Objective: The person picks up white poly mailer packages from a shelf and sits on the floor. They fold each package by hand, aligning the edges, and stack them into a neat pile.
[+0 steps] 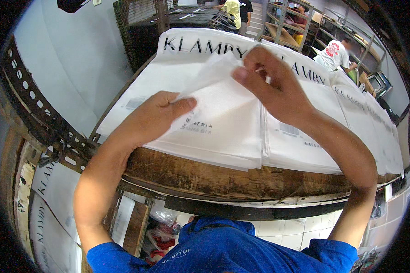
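Toward the left, a thin white sheet [223, 102] is pinched at its left side between the thumb and fingers of the left hand [148, 116], partly lifted over the left pile [180, 73]. The right hand [275, 84] is curled by the sheet's far part; whether anything is gripped there cannot be told. If the left pinch is made too tight, creases could be left; two layers could be picked up together if they cling. By a stray sweep of the right arm, the right pile [300, 104] could be pushed askew.

At the far left, a dark metal post [25, 91] is pierced with oblong holes. The sheet is soft and translucent, loosely folded; the piles are flat and smooth. Along the near side, scuffed brown wood is shown by the table edge [191, 177].
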The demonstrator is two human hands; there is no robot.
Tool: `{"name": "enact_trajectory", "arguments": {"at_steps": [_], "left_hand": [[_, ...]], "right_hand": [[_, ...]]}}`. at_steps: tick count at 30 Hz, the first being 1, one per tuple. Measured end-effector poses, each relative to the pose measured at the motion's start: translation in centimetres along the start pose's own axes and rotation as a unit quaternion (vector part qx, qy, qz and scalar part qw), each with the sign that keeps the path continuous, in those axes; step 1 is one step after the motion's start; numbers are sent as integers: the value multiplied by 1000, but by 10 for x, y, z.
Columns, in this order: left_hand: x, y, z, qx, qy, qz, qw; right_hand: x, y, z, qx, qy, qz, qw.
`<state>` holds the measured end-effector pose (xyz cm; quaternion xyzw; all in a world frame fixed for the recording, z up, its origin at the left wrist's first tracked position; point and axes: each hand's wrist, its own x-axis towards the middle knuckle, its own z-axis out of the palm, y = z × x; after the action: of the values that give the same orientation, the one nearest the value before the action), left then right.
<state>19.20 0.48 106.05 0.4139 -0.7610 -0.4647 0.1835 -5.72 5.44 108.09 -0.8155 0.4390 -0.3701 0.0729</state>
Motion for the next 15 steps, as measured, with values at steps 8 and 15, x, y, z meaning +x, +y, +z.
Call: {"name": "enact_trajectory", "arguments": {"at_steps": [8, 15], "left_hand": [[5, -6, 9, -139, 89, -17, 986], [5, -9, 8, -105, 49, -4, 993]], "right_hand": [[-38, 21, 8, 54, -238, -38, 969], [-32, 21, 13, 52, -228, -72, 970]]}}
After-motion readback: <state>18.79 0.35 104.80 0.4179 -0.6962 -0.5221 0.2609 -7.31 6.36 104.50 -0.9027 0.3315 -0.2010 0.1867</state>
